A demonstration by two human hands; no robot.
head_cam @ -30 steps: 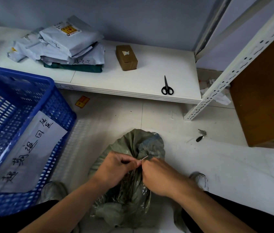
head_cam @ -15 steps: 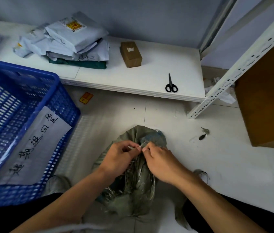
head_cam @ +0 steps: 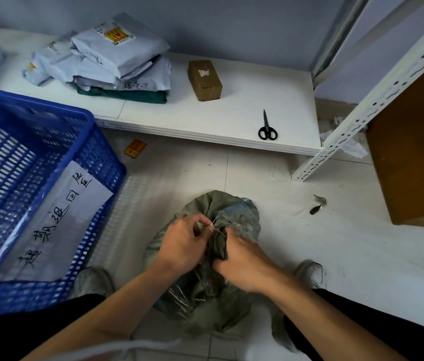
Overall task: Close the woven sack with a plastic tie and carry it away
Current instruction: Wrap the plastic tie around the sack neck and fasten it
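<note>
Woven sack (head_cam: 205, 204) on the floor, its bunched neck roughly upright inside the right hand (head_cam: 244, 261), which grips it. The plastic tie (head_cam: 215, 220) sits at the neck just above that fist. Its thin free end is pinched by the left hand (head_cam: 182, 243), judged the nearer for tightening. Scissors (head_cam: 267, 127) lie well beyond both.

We see through one wide-angle camera on the person's head, facing forward and steeply down, close above the grey-green woven sack (head_cam: 201, 204) on the white tiled floor (head_cam: 362, 256); the low white shelf board (head_cam: 234, 115) lies farther ahead.
</note>
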